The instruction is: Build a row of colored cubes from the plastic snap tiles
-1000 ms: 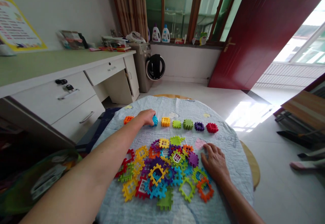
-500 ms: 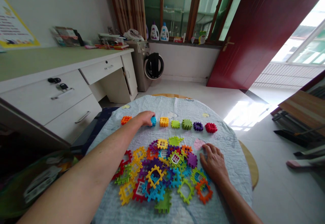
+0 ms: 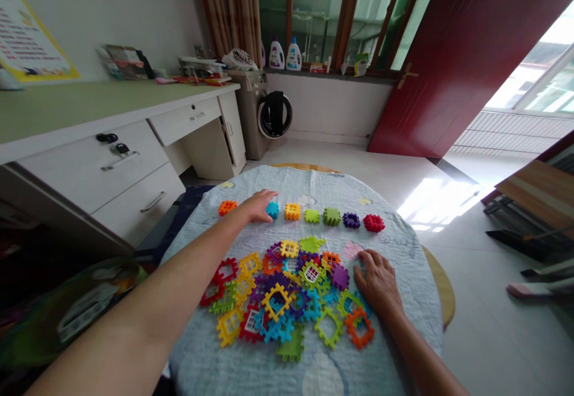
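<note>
Pale blue cloth [image 3: 399,249] over a round table, red door [image 3: 452,67] far right, and here's the left hand [image 3: 256,206], fingers and thumb parted around the blue stack [image 3: 272,209]. Half a second ago they were wrapped over it; now the fingers have straightened and more blue shows between them. Is there still contact? Can't tell from here. The right hand [image 3: 377,279] rests palm down on the cloth with loose, spread fingers, just where it was, the purple square [image 3: 340,277] near its left side.

Out along the far row: the orange stack [image 3: 228,207] to the left of the blue one, then, going right, the yellow stack [image 3: 292,211], the lime piece [image 3: 312,216], the green stack [image 3: 332,216], the dark purple stack [image 3: 351,221] and the red stack [image 3: 373,223], all standing as they did. Nearer, the mixed pile [image 3: 278,280] lies unchanged.

Now the tricky bits! The left hand hides part of the blue stack, lower pieces are buried in the pile, the left forearm covers some cloth and runs off the near edge, and the basket [image 3: 67,315] at near left is dim and blurred.
</note>
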`<state>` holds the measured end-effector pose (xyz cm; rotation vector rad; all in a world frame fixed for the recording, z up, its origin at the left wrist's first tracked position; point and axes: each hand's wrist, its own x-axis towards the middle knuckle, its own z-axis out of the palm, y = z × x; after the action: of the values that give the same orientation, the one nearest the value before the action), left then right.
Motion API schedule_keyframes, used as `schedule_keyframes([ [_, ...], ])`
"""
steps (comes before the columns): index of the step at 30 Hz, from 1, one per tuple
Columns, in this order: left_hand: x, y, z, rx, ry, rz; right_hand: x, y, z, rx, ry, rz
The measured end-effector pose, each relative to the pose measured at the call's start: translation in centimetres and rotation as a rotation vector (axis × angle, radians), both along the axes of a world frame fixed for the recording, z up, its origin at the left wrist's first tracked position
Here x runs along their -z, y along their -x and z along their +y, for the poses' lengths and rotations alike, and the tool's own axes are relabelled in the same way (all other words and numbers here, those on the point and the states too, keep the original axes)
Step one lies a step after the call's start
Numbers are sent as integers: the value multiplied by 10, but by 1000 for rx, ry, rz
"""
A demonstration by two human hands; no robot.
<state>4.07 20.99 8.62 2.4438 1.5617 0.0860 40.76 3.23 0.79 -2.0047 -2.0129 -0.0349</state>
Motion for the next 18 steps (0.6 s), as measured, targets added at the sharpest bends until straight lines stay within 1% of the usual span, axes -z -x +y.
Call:
schedule_keyframes([
  [2,-4,13,-19,-26,-18,-64,0,0,0,0,8,3],
  [5,-10,42,-57,-72,18,-70,-1,0,0,-6,10,-2],
  [8,-13,71,-100,-134,197,-15,-1,0,-1,-7,0,-15],
  [10,-12,85,-128,-141,313,11,-1,0,-1,-6,-2,-26],
  [12,-7,91,-150,-146,358,-6,1,0,-1,-8,-5,-39],
  [14,1,93,-165,-195,360,-48,2,-1,-1,-7,-9,-52],
  [16,11,92,-173,-266,343,-124,3,-1,0,-6,-13,-60],
  [18,21,91,-176,-309,331,-207,3,-1,0,-10,-20,-65],
])
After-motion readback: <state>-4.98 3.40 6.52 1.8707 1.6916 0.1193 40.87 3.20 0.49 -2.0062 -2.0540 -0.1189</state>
